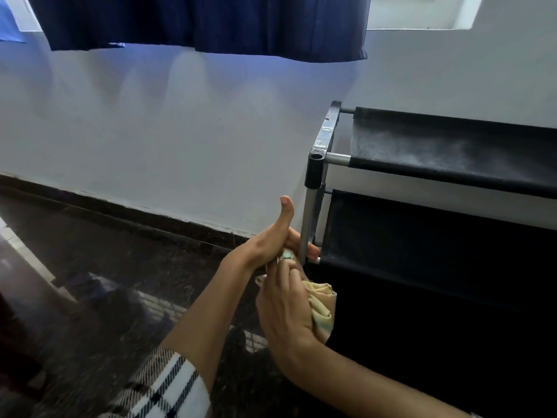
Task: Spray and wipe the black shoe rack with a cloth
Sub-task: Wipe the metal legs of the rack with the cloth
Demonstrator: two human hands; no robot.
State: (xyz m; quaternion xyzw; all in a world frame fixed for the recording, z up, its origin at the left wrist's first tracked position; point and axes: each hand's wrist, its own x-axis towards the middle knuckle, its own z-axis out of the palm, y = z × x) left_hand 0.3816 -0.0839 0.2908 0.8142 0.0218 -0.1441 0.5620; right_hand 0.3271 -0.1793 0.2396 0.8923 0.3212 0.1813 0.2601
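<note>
black shoe rack lengthwise along wall, both hands' fingers bunched around yellow cloth at its upright post

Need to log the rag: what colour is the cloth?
Pale yellow cloth with a bit of light green, seen in the head view.

wall: pale, plain | floor: dark, glossy | curtain: navy | window: bright

Shoe rack at right against the wall, upper shelf above lower shelf; both hands at its front left post, left hand above right hand, cloth in the right; curtain overhead on the wall.
</note>
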